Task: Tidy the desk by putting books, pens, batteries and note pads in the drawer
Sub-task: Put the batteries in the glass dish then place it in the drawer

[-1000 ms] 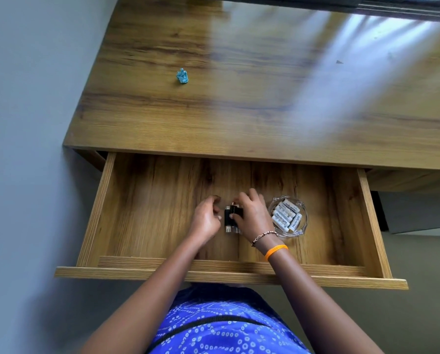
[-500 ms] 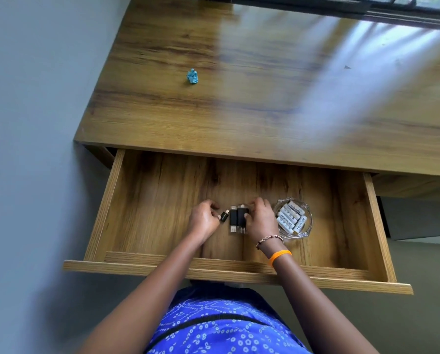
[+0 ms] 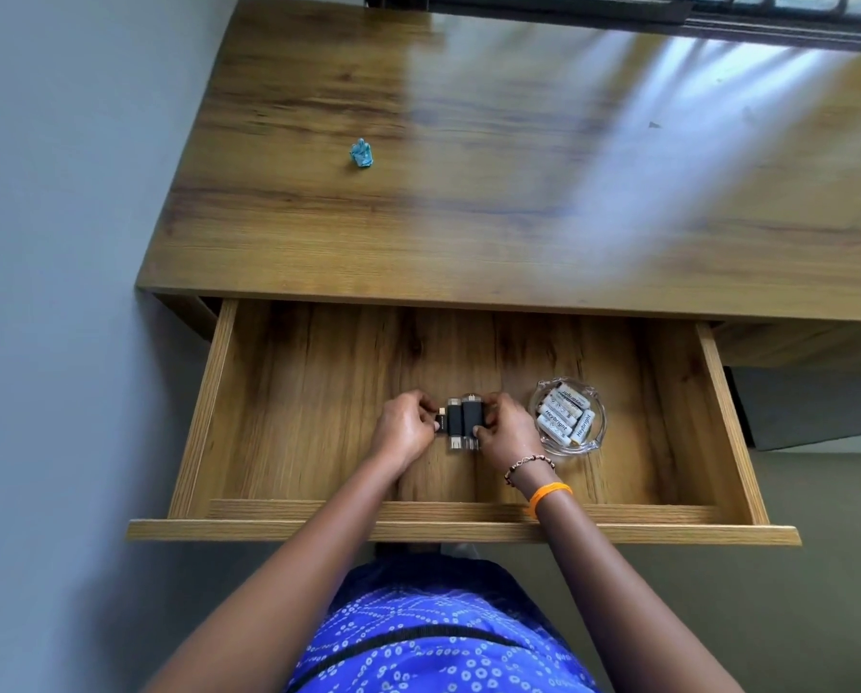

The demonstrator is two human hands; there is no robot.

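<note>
Both hands (image 3: 461, 427) pinch small black sticks (image 3: 463, 418).

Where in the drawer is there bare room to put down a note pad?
The drawer floor is bare from the left wall to the left hand, and along the back. The middle is crowded: both hands, right hand, pinch black sticks beside the glass dish of batteries.

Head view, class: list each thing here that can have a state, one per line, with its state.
Drawer: pulled open.
Glass dish: upright in the drawer, holding white batteries.
Black sticks: side by side on the drawer floor, held between both hands.
Left hand: pinching a stick.
Right hand: gripping the sticks.
Blue scrap: lying on the desk.
</note>
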